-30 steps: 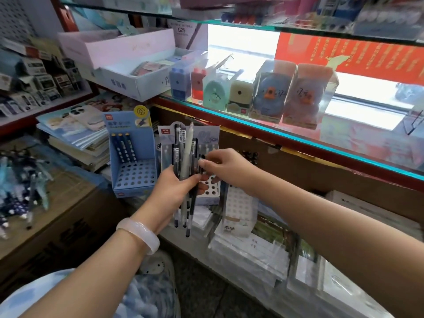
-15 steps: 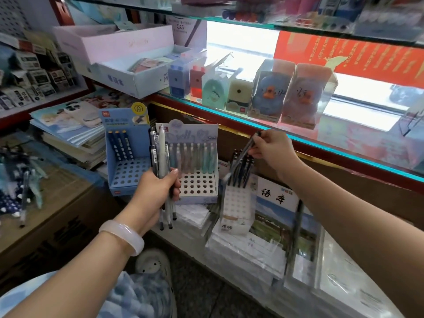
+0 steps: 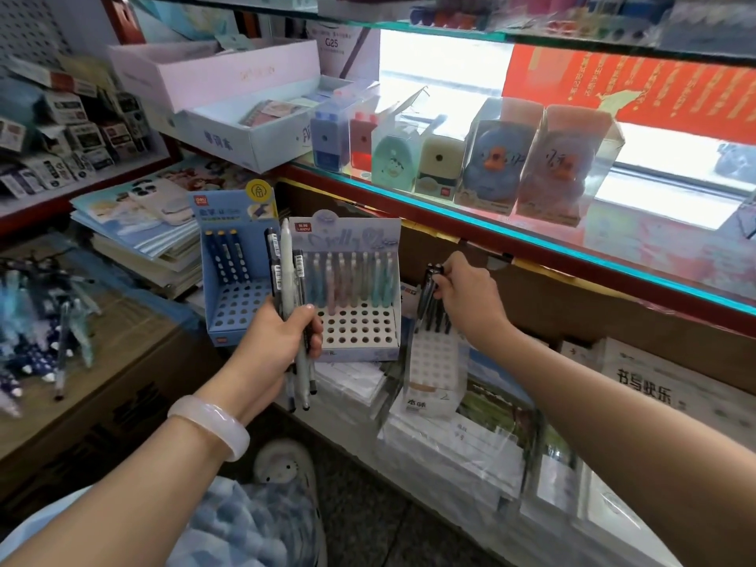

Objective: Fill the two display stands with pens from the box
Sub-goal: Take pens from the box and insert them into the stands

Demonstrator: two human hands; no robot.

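A second ago the right hand (image 3: 466, 294) was at the bundle, picking a pen out of it; now it is at centre right of the frame, fingers pinched on the top of a dark pen (image 3: 428, 296) that it lowers into the back row of the white stand (image 3: 435, 364), beside a few dark pens already standing there. Whether the tip has seated in a hole is hard to tell, since the stand is pale and slightly blurred.

The left hand (image 3: 282, 337), at centre frame, is clenched around a bundle of pens (image 3: 288, 288) held upright, dark ones and a white one. It has dropped lower and to the left, so the pale lavender stand (image 3: 356, 317) behind it now shows: a row of pastel pens at the back, several rows of empty holes in front. The blue stand (image 3: 235, 296) to its left holds only three dark blue pens.

So one more pen is going in, and the task looks far from done: many holes are open and the bundle is still thick. The supply of loose pens (image 3: 37, 321) lies at the left edge of the frame.
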